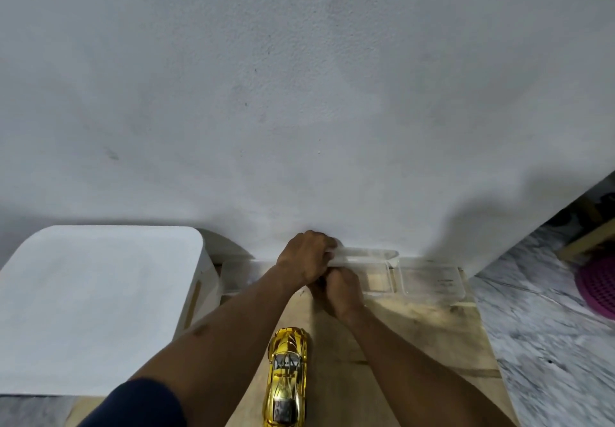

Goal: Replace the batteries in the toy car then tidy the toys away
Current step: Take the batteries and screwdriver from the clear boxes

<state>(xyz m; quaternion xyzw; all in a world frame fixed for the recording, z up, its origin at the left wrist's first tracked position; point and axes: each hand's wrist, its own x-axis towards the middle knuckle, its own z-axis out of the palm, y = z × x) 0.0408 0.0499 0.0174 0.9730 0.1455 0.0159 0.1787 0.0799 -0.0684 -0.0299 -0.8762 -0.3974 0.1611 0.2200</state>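
Wooden table (416, 326): left hand (304, 256) grip pinches clear lid (362, 255); right hand (341, 288) grip unclear

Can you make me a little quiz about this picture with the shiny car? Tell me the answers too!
1. True or false: a hand is holding the gold toy car.
2. Pick one: what does the left hand grip? A) the car B) the clear plastic lid by the wall C) a battery
3. Fill the gap: the car lies on a wooden ___.

Key
1. False. No hand touches the car.
2. B. The fingers curl over the lid's end.
3. Board. The wooden board is under the car.
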